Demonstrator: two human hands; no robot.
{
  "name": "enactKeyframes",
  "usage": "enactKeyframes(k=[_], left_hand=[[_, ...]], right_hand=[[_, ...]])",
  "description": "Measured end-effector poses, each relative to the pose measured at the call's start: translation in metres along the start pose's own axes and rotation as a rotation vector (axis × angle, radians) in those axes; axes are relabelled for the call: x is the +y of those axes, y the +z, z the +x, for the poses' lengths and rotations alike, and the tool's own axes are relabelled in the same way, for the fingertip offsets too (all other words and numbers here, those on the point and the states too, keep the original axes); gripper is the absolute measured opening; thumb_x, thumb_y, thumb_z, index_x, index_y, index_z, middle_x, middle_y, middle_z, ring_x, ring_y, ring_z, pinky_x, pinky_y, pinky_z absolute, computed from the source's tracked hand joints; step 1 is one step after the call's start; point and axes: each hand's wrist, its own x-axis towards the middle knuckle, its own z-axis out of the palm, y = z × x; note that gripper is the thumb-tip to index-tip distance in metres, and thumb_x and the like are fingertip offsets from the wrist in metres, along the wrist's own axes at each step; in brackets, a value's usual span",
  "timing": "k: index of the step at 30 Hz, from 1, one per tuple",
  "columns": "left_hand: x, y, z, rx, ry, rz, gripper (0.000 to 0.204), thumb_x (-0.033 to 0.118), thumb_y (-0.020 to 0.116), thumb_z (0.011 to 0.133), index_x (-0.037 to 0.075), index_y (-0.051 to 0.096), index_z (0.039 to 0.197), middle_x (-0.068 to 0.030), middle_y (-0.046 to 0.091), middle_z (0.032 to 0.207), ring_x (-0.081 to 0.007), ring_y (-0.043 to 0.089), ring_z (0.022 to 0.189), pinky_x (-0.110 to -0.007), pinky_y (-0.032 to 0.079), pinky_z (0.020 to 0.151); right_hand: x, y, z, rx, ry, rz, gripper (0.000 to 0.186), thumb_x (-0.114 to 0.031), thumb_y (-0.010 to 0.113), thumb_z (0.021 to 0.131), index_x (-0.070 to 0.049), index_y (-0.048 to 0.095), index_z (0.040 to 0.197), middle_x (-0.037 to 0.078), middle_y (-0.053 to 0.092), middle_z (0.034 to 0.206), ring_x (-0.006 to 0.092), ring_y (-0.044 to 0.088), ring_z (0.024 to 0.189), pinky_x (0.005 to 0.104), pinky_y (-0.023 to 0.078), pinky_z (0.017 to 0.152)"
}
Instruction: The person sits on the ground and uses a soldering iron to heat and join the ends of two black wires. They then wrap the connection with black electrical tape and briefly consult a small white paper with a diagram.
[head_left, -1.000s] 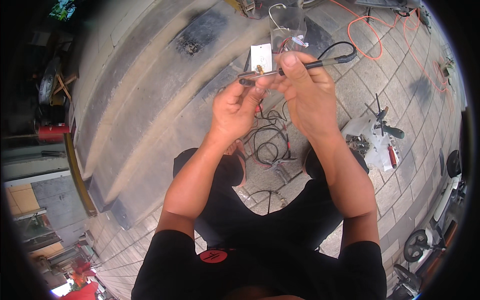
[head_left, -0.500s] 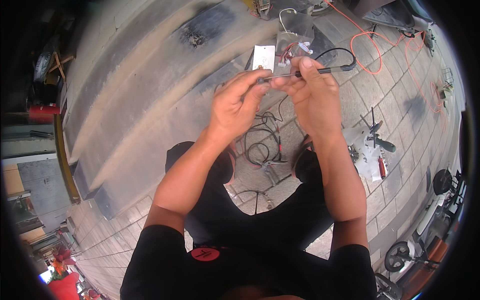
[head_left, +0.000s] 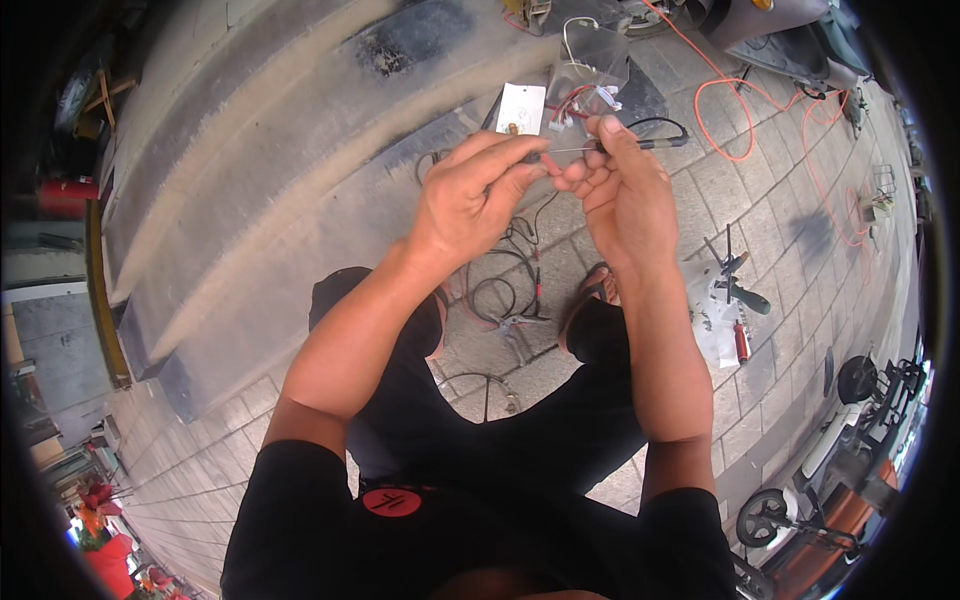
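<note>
1. The left hand (head_left: pixel 475 190) has its thumb and forefinger pressed toward each other, pinching a small dark end piece (head_left: pixel 531 157); the fingers hide most of it.
2. The right hand (head_left: pixel 635 205) pinches a slim black sleeve (head_left: pixel 658 143) between thumb and fingers; its other fingers are half curled.
3. From this sleeve a thin metal rod (head_left: pixel 571 150) runs almost level to the left fingertips, so the whole piece is held in the air between both hands. I cannot tell if rod and end piece are joined.
4. A thin black cable (head_left: pixel 660 121) makes a loop above the sleeve.
5. Beyond the hands there are a white card (head_left: pixel 522 100) and a clear plastic bag (head_left: pixel 603 68), with coloured wires (head_left: pixel 575 105) near it.
6. On the paving, black cables (head_left: pixel 492 290) lie between the feet; to the right, a red-handled screwdriver (head_left: pixel 742 343) lies at a white sheet (head_left: pixel 712 335).
</note>
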Motion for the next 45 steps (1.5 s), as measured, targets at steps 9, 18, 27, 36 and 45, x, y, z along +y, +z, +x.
enactKeyframes(k=[9,18,27,36,45], left_hand=[[-0.0001,0.0003,-0.0014,-0.041,-0.021,-0.003,0.026,0.007,0.074,0.096,0.005,0.075,0.122,-0.01,0.073,0.1,-0.0183,0.071,0.086,-0.03,0.055,0.076],[-0.0007,-0.0008,-0.002,-0.066,-0.023,0.01,0.027,0.006,0.073,0.096,0.003,0.074,0.122,-0.0095,0.073,0.098,-0.0164,0.069,0.084,-0.029,0.055,0.075],[0.0023,0.0023,-0.0027,-0.044,-0.069,-0.073,0.028,0.007,0.072,0.094,0.006,0.074,0.122,-0.009,0.071,0.091,-0.0215,0.066,0.078,-0.033,0.054,0.073],[0.0025,-0.0001,0.0,-0.097,-0.042,-0.081,0.027,0.005,0.072,0.096,0.003,0.074,0.123,-0.0099,0.075,0.103,-0.0153,0.07,0.088,-0.029,0.056,0.077],[0.0002,0.0013,-0.0004,-0.118,-0.074,-0.156,0.028,0.004,0.072,0.097,0.002,0.073,0.124,-0.0101,0.075,0.11,-0.0148,0.07,0.092,-0.028,0.055,0.079]], right_hand=[[-0.0004,-0.0041,0.0014,0.056,0.045,0.002,0.027,-0.021,0.063,0.105,0.004,0.065,0.112,0.003,0.063,0.075,0.016,0.066,0.06,0.0341,0.06,0.059],[-0.0007,-0.0045,0.0014,0.048,0.049,0.009,0.026,-0.021,0.062,0.105,0.005,0.066,0.11,0.003,0.063,0.074,0.016,0.065,0.058,0.0335,0.059,0.058],[-0.0015,-0.0025,0.0002,0.049,0.045,0.001,0.029,-0.02,0.062,0.105,0.007,0.066,0.113,0.003,0.062,0.075,0.0157,0.063,0.058,0.0338,0.058,0.058],[-0.0022,-0.003,-0.0008,0.032,0.053,0.003,0.033,-0.021,0.06,0.106,0.009,0.066,0.117,0.003,0.062,0.076,0.0154,0.063,0.059,0.0334,0.058,0.058],[-0.0017,-0.0034,-0.0006,0.026,0.059,0.005,0.031,-0.022,0.06,0.106,0.007,0.067,0.115,0.004,0.062,0.078,0.0157,0.063,0.06,0.0334,0.058,0.059]])
